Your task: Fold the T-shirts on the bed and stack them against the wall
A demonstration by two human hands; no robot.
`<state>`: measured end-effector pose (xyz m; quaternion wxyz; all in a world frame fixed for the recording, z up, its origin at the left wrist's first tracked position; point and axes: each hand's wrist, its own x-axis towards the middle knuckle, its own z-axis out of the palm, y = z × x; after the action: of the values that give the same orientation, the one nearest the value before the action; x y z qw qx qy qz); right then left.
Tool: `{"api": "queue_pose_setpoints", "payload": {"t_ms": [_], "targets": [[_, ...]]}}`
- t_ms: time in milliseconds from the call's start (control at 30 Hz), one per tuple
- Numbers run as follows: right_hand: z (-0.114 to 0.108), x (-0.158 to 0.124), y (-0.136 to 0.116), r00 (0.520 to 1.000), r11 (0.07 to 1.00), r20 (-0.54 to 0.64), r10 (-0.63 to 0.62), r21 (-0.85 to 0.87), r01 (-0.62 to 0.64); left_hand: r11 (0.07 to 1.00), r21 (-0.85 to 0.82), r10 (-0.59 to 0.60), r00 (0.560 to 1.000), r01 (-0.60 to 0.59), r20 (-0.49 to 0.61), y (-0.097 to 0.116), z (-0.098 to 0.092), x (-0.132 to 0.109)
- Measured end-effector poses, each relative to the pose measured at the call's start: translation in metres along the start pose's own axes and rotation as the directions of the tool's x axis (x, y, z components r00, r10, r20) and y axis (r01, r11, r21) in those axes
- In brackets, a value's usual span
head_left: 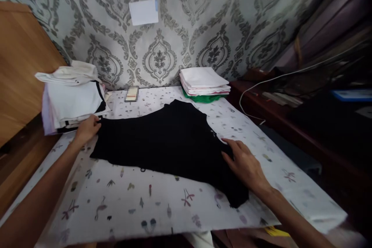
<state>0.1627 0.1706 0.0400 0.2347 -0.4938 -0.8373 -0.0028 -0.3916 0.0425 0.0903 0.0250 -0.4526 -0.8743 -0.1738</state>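
A black garment (162, 139) lies spread sideways over the white patterned cloth (116, 201) that covers the table. At its upper left corner, my left hand (88, 128) pinches the fabric edge between thumb and fingers. My right hand (244, 161) rests on the garment's right part, with thumb and fingers apart and the fingertips on the fabric near the curved edge. The garment's narrower end points towards the front right, beside my right wrist.
Folded clothes (75, 100) are piled at the back left, near a wooden panel (26, 69). A second folded stack (203, 77) sits at the back right. A small card (131, 93) lies by the wall. A cable (273, 79) hangs over dark furniture on the right.
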Motion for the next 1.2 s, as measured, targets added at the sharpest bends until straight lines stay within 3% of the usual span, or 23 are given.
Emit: {"api": "queue_pose_setpoints", "payload": {"t_ms": [67,100,200,267,333,433,567,667,800,933,1033,1100,1200], "targets": [[-0.003,-0.002,-0.011,0.991,0.992,-0.045,-0.126,-0.033,0.124,0.979,0.118,0.173,0.983,-0.166,-0.054,0.013,-0.001,-0.02],[-0.006,-0.003,-0.017,0.977,0.978,-0.042,-0.207,-0.029,0.206,0.95,0.127,0.294,0.955,-0.285,-0.052,0.022,-0.001,-0.03],[-0.014,-0.012,-0.039,0.892,0.894,0.069,-0.447,0.057,0.444,0.777,0.001,0.629,0.776,-0.63,0.051,0.055,0.004,-0.059],[-0.02,-0.021,-0.049,0.829,0.844,0.161,-0.536,0.117,0.523,0.681,-0.07,0.732,0.673,-0.729,0.109,0.072,0.005,-0.076],[-0.026,-0.033,-0.053,0.804,0.831,0.208,-0.557,0.139,0.539,0.648,-0.068,0.758,0.635,-0.758,0.15,0.079,0.003,-0.092],[-0.035,-0.053,-0.047,0.827,0.853,0.207,-0.522,0.128,0.506,0.67,-0.032,0.722,0.642,-0.741,0.258,0.068,-0.008,-0.111],[-0.046,-0.075,-0.04,0.865,0.881,0.172,-0.472,0.123,0.456,0.766,0.01,0.592,0.711,-0.643,0.38,0.033,-0.023,-0.12],[-0.049,-0.082,-0.046,0.872,0.888,0.17,-0.458,0.135,0.44,0.816,0.03,0.52,0.757,-0.577,0.395,0.016,-0.03,-0.122],[-0.061,-0.079,-0.05,0.89,0.903,0.173,-0.421,0.174,0.393,0.849,0.083,0.46,0.807,-0.522,0.371,0.011,-0.045,-0.13],[-0.082,-0.079,-0.029,0.94,0.926,0.139,-0.312,0.266,0.268,0.863,0.038,0.453,0.804,-0.504,0.384,0.003,-0.074,-0.15],[-0.087,-0.087,-0.013,0.926,0.929,0.247,-0.286,0.308,0.204,0.891,-0.004,0.391,0.765,-0.453,0.512,-0.005,-0.088,-0.167],[-0.083,-0.093,-0.01,0.902,0.928,0.31,-0.301,0.314,0.202,0.904,-0.026,0.373,0.757,-0.427,0.536,-0.003,-0.087,-0.176],[-0.076,-0.099,-0.017,0.887,0.924,0.323,-0.33,0.303,0.234,0.89,-0.076,0.44,0.803,-0.449,0.402,0.011,-0.074,-0.179]]}}
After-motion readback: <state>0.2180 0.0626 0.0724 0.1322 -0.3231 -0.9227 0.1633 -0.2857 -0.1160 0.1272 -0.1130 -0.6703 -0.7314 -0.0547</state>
